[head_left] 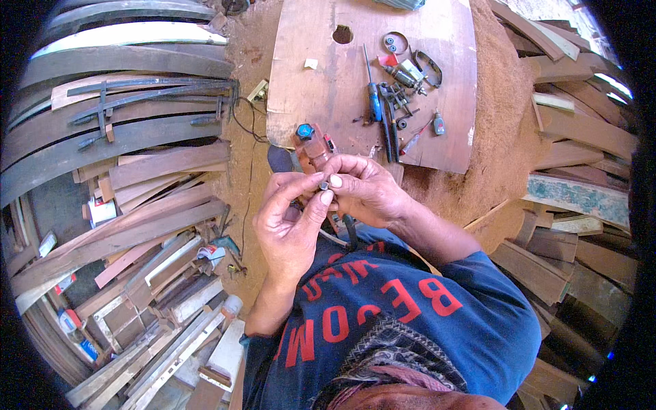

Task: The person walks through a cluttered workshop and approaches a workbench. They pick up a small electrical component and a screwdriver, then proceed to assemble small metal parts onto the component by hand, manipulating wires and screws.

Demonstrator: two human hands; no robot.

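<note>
In front of my chest, a small grey metal ring-shaped part [324,185] is pinched between the fingertips of both hands. My left hand [288,222] grips it from the left with thumb and forefinger. From the right, my right hand [363,189] closes its thumb and fingers on the same piece. Just beyond the fingers, a reddish-brown power tool body [314,152] with a blue-lined round end stands partly hidden behind my hands. On the wooden board [307,89] lie a blue-handled screwdriver [374,102], a drill-like metal part [408,73] and a small bottle [439,124].
Dark tool parts [396,99], a curved black strap [428,67] and a slim red-handled screwdriver [411,141] lie around them. The board has a round hole [342,34]. Sawdust [509,102] heaps beside it. Timber planks [171,65] and clamps [106,116] stack at left; more planks [581,133] at right.
</note>
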